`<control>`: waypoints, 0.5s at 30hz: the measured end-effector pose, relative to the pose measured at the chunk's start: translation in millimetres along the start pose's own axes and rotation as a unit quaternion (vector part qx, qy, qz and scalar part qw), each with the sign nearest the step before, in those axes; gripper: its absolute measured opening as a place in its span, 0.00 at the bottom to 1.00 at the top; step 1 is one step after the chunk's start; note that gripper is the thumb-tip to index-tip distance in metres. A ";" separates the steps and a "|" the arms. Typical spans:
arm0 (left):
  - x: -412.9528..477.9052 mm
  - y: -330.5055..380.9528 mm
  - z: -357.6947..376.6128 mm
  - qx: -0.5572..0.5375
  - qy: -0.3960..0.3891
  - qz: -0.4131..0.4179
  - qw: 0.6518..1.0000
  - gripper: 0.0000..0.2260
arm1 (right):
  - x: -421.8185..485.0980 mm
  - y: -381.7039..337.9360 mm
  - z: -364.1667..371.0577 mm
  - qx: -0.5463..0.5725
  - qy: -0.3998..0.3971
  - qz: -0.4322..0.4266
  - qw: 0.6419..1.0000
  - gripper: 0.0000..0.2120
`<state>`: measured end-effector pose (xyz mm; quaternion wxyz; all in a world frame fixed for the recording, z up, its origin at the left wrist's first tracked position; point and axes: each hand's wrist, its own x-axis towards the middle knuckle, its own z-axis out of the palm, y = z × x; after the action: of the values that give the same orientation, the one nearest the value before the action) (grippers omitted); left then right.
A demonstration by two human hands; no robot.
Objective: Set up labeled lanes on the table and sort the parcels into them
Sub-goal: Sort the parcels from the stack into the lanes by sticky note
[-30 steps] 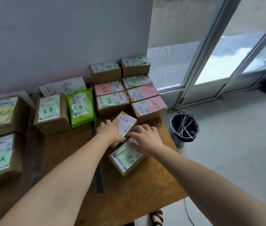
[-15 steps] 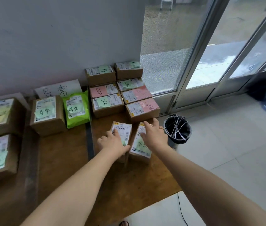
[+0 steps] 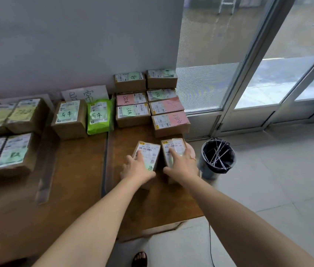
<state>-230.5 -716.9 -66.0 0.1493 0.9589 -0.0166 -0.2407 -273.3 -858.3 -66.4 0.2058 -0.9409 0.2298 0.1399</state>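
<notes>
Directly under left grip, parcel.

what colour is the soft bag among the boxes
The bag is bright green, seen best in the head view.

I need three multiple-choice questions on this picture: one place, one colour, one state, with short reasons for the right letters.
1. Where is the black bin? A on a shelf; B on the floor right of the table; C on a chair.
2. The soft bag parcel is: A green; B blue; C red.
3. The two hands: A lift one box together; B hang idle; C each rests on its own small parcel.

1 B: it stands on the floor beside the table. 2 A: bright green wrap. 3 C: left hand on the left parcel, right hand on the right parcel.
</notes>
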 end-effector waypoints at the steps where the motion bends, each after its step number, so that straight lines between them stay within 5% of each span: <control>1: -5.2 0.6 -3.6 -0.014 0.026 0.004 1.000 0.44 | -2.4 0.3 -2.9 0.025 0.033 -0.007 0.999 0.34; 7: -36.9 -11.4 -75.3 -0.089 0.230 0.040 0.968 0.41 | -10.6 -51.6 -35.0 0.126 0.168 -0.118 0.971 0.34; 15: -99.5 -170.3 -172.9 -0.092 0.396 -0.060 0.912 0.41 | -75.7 -233.4 -3.2 0.187 0.139 -0.294 0.927 0.32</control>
<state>-244.6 -495.9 74.5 0.2168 0.9568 0.1238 0.1493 -223.1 -642.3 38.8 0.3761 -0.9206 -0.0089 -0.1044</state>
